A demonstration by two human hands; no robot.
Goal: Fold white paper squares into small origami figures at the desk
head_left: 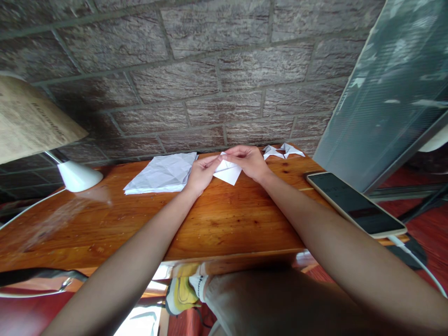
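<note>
A small white sheet of paper (pixel 229 173), partly folded into a point, lies on the far side of the wooden table (pixel 217 219). My left hand (pixel 201 172) pinches its left edge with thumb and fingers closed. From the right, my right hand (pixel 249 161) presses on the top of the same paper, fingers curled over it. Both forearms stretch across the table towards it.
A stack of creased white sheets (pixel 163 175) lies left of the hands. Folded white paper shapes (pixel 282 150) sit at the back right. A phone (pixel 355 203) with a cable rests on the right edge. A white lamp (pixel 77 175) stands at the left, a brick wall behind.
</note>
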